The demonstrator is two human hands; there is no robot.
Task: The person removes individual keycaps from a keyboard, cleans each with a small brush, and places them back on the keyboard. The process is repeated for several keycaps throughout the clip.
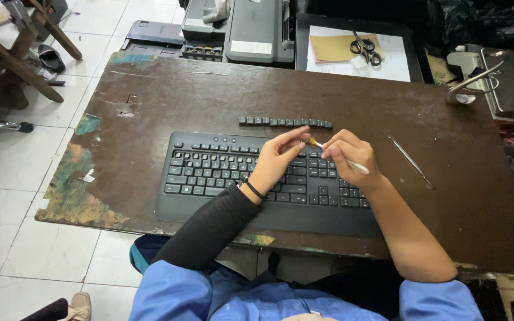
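Closest to us, our left hand hovers over the black keyboard on the worn brown counter, fingertips pinched on something too small to tell. Our right hand is closed around a thin white brush, its tip meeting those fingertips. Beyond lies a row of loose keycaps, a metal probe to the right.

At 12 o'clock of our hands, a row of loose keycaps bars the way beyond the keyboard. At 3 o'clock a thin metal tool lies across bare desk; open tabletop spreads toward 10 o'clock.
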